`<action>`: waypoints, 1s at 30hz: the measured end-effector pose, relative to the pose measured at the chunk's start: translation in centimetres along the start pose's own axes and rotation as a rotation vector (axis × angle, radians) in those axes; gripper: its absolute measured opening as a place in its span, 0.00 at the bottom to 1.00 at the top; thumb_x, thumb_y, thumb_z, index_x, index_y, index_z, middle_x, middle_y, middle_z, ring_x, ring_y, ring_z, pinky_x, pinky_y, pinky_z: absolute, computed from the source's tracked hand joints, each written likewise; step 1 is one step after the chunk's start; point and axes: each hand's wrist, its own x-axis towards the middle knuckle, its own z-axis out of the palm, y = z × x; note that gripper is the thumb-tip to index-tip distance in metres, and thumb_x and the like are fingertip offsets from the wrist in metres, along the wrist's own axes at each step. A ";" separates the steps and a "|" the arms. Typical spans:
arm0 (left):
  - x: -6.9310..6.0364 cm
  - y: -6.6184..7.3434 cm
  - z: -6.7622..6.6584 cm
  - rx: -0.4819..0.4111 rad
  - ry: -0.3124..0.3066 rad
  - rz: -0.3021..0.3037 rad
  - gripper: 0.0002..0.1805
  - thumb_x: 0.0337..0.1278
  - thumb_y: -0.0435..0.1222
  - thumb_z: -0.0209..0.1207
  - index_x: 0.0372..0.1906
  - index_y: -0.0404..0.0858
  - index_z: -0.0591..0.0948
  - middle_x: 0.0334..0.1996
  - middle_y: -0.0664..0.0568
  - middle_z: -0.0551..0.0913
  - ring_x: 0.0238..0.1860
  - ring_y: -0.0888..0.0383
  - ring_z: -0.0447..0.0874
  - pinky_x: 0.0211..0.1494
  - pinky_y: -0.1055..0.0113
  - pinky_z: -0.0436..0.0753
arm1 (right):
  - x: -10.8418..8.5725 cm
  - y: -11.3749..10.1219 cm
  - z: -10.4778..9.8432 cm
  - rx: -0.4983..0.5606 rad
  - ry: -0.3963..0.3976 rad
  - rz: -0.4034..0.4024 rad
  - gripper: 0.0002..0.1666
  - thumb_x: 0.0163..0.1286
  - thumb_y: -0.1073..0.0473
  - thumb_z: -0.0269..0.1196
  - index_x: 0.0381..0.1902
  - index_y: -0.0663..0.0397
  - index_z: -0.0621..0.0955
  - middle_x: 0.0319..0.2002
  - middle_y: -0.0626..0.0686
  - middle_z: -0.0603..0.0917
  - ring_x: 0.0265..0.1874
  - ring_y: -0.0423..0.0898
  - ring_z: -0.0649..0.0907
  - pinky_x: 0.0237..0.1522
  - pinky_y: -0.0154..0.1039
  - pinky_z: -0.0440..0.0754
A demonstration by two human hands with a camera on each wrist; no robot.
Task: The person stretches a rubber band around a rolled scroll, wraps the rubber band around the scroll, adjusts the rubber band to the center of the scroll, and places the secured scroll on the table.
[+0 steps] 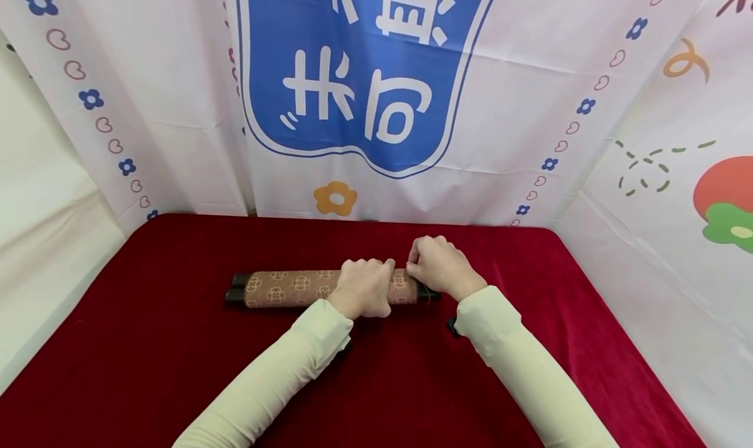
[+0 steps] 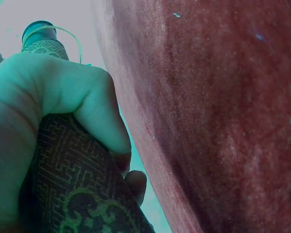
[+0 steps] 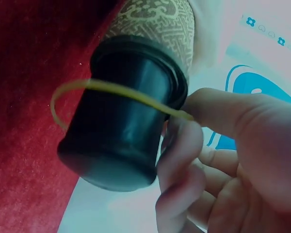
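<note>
Long, plain sleeves [image 1: 270, 384] of pale cream end in wrinkled, bunched cuffs [image 1: 488, 314] just behind the bare hands [image 1: 438, 266], with a small black piece [image 1: 451, 326] visible beside each cuff.

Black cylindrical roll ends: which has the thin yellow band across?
The black end in the right wrist view, by the right hand pinching that band; the two black ends at head view's left show none.

Between the two sleeves [image 1: 535, 373], and past the left end of the patterned roll [image 1: 294, 288], red cloth [image 1: 406, 396] leaves a hand room to pass. The left hand [image 1: 365, 286] blocks the roll's top near its right end; there the right hand [image 1: 445, 265] and yellow band [image 3: 121, 91] crowd the black knob [image 3: 117, 128].
</note>
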 end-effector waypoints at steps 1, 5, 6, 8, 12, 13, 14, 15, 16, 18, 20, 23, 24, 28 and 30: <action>0.0 0.0 0.0 0.002 0.003 0.000 0.29 0.47 0.44 0.71 0.58 0.45 0.81 0.36 0.53 0.87 0.32 0.49 0.87 0.36 0.50 0.84 | -0.1 -0.1 0.0 -0.010 0.001 -0.002 0.05 0.65 0.62 0.65 0.32 0.51 0.87 0.30 0.49 0.89 0.26 0.46 0.84 0.34 0.45 0.85; -0.1 0.1 0.0 0.006 0.004 -0.001 0.28 0.46 0.44 0.71 0.57 0.45 0.81 0.35 0.53 0.87 0.30 0.49 0.86 0.34 0.50 0.83 | -0.5 -0.6 -0.1 -0.032 -0.006 -0.003 0.04 0.66 0.61 0.65 0.32 0.50 0.87 0.29 0.48 0.88 0.25 0.45 0.83 0.33 0.44 0.85; -0.2 0.1 -0.1 0.004 0.002 -0.003 0.28 0.46 0.44 0.71 0.58 0.45 0.81 0.34 0.53 0.87 0.29 0.50 0.85 0.34 0.50 0.83 | -0.7 -0.8 -0.1 -0.036 -0.010 -0.005 0.04 0.66 0.60 0.66 0.32 0.49 0.87 0.28 0.48 0.88 0.25 0.45 0.83 0.32 0.44 0.85; -0.2 0.1 -0.1 0.003 -0.002 -0.006 0.29 0.47 0.43 0.71 0.58 0.45 0.81 0.34 0.53 0.86 0.28 0.51 0.84 0.33 0.51 0.82 | -0.9 -1.1 -0.1 -0.037 -0.017 -0.009 0.04 0.67 0.60 0.66 0.32 0.49 0.87 0.28 0.47 0.87 0.25 0.44 0.83 0.31 0.43 0.84; -0.2 0.0 -0.2 0.004 0.003 -0.005 0.30 0.48 0.43 0.70 0.61 0.45 0.81 0.31 0.54 0.85 0.25 0.52 0.81 0.31 0.52 0.81 | -1.6 -1.5 0.2 -0.027 0.002 -0.004 0.04 0.68 0.60 0.66 0.34 0.51 0.87 0.26 0.47 0.86 0.22 0.44 0.81 0.27 0.40 0.81; -0.1 0.0 -0.2 0.005 0.005 -0.005 0.30 0.48 0.43 0.70 0.61 0.45 0.81 0.30 0.54 0.84 0.25 0.52 0.81 0.31 0.53 0.81 | -1.8 -1.6 0.3 -0.019 0.015 0.001 0.04 0.68 0.60 0.66 0.35 0.51 0.87 0.26 0.47 0.85 0.21 0.44 0.81 0.26 0.39 0.80; 0.0 -0.1 -0.2 0.003 0.008 -0.004 0.30 0.48 0.43 0.70 0.61 0.45 0.81 0.29 0.54 0.84 0.24 0.52 0.80 0.30 0.53 0.81 | -2.0 -1.7 0.4 -0.012 0.030 0.008 0.04 0.69 0.60 0.66 0.35 0.52 0.87 0.25 0.47 0.85 0.20 0.43 0.80 0.25 0.39 0.80; 0.0 -0.1 -0.3 0.002 0.011 -0.004 0.30 0.48 0.43 0.70 0.61 0.45 0.81 0.29 0.55 0.83 0.24 0.52 0.80 0.31 0.53 0.81 | -2.3 -1.8 0.5 -0.005 0.046 0.016 0.04 0.69 0.60 0.66 0.36 0.53 0.87 0.24 0.47 0.84 0.19 0.43 0.80 0.24 0.38 0.79; 0.0 -0.1 -0.4 -0.001 0.013 -0.005 0.29 0.48 0.43 0.70 0.60 0.45 0.81 0.28 0.55 0.83 0.24 0.52 0.80 0.31 0.53 0.81 | -2.5 -1.8 0.6 0.003 0.063 0.022 0.04 0.69 0.60 0.66 0.37 0.54 0.87 0.22 0.47 0.84 0.19 0.43 0.80 0.23 0.38 0.79; 0.1 -0.1 -0.5 -0.005 0.012 -0.007 0.28 0.47 0.43 0.70 0.57 0.45 0.81 0.28 0.55 0.82 0.24 0.53 0.80 0.32 0.52 0.82 | -3.0 -1.9 0.8 0.020 0.097 0.035 0.05 0.69 0.60 0.67 0.38 0.55 0.87 0.20 0.46 0.83 0.17 0.42 0.79 0.22 0.38 0.78; 0.1 -0.1 -0.6 -0.011 0.008 -0.010 0.27 0.47 0.43 0.70 0.56 0.44 0.81 0.27 0.55 0.82 0.24 0.53 0.81 0.33 0.51 0.82 | -3.5 -1.9 0.9 0.039 0.122 0.047 0.05 0.69 0.60 0.67 0.38 0.55 0.87 0.18 0.46 0.82 0.16 0.42 0.79 0.21 0.38 0.77; 0.1 -0.2 -0.7 -0.020 0.004 -0.017 0.27 0.47 0.42 0.71 0.56 0.44 0.81 0.28 0.55 0.82 0.24 0.53 0.81 0.34 0.51 0.83 | -4.1 -2.0 1.0 0.067 0.154 0.058 0.04 0.68 0.60 0.68 0.36 0.55 0.87 0.18 0.45 0.83 0.16 0.42 0.79 0.20 0.37 0.77; 0.0 -0.2 -0.7 -0.023 0.004 -0.018 0.27 0.46 0.42 0.71 0.56 0.44 0.81 0.29 0.55 0.83 0.25 0.52 0.81 0.34 0.50 0.83 | -4.3 -2.0 1.1 0.078 0.164 0.063 0.04 0.67 0.60 0.68 0.35 0.55 0.87 0.19 0.46 0.84 0.17 0.42 0.80 0.20 0.37 0.77; 0.0 -0.2 -0.8 -0.033 0.008 -0.018 0.28 0.46 0.42 0.71 0.56 0.44 0.81 0.32 0.54 0.85 0.26 0.51 0.83 0.36 0.49 0.84 | -5.0 -2.0 1.3 0.123 0.201 0.081 0.03 0.66 0.60 0.70 0.33 0.55 0.87 0.25 0.49 0.90 0.20 0.41 0.84 0.21 0.37 0.80; 0.0 -0.2 -0.7 -0.035 0.010 -0.017 0.28 0.46 0.43 0.71 0.56 0.44 0.81 0.33 0.53 0.86 0.28 0.51 0.84 0.36 0.49 0.84 | -5.4 -2.0 1.5 0.142 0.213 0.082 0.03 0.65 0.61 0.71 0.33 0.54 0.87 0.28 0.50 0.91 0.22 0.41 0.86 0.23 0.37 0.81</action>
